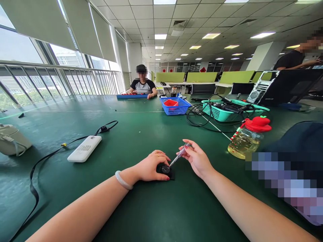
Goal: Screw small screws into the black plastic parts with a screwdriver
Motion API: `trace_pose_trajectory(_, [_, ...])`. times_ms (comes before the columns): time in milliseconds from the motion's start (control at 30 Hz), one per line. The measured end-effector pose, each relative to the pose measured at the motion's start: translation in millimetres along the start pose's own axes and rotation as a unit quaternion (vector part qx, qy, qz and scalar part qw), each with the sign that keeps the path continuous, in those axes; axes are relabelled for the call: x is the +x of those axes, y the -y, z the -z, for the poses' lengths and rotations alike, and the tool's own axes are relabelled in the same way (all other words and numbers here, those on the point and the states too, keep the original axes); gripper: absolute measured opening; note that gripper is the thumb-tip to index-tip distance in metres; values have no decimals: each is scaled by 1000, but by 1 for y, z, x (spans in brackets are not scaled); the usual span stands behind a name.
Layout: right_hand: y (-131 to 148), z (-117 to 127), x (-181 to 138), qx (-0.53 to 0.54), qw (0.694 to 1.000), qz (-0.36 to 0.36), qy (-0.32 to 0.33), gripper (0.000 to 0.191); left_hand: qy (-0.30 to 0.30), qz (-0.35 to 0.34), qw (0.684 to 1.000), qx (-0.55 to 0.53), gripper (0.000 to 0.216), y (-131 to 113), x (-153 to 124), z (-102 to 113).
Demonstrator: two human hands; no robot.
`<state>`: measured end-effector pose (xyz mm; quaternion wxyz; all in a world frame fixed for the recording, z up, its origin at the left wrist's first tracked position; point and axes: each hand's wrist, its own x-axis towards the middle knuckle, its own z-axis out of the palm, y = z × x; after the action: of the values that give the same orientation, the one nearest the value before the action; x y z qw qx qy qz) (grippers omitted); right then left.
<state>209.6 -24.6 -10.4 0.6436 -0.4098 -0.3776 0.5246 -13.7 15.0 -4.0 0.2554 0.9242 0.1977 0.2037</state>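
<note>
Left hand [151, 166] closed over small black block [166, 170] flat on green bench [141, 134], right hand [196, 159] pinching clear-handled screwdriver [178, 156] tip-down onto it, white power bank [84, 148] with unreadable print, red-lidded bottle [248, 137], blue basket [175, 106] beyond

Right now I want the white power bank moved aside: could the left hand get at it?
Probably yes: the table between the left hand and the white power bank is bare, though that hand presses a small black part.
</note>
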Motion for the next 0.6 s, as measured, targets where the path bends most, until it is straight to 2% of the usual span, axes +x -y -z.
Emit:
trace_pose_trajectory(200, [1, -1, 0, -1, 999, 32, -14, 43, -3, 7, 1000, 13, 33, 0, 1, 1])
trace_pose_trajectory(367, [-1, -2, 0, -5, 999, 33, -6, 41, -6, 15, 999, 28, 34, 0, 1, 2])
trace_pose_trajectory(600, [-3, 1, 2, 19, 999, 23, -37, 43, -11, 25, 999, 40, 35, 0, 1, 2])
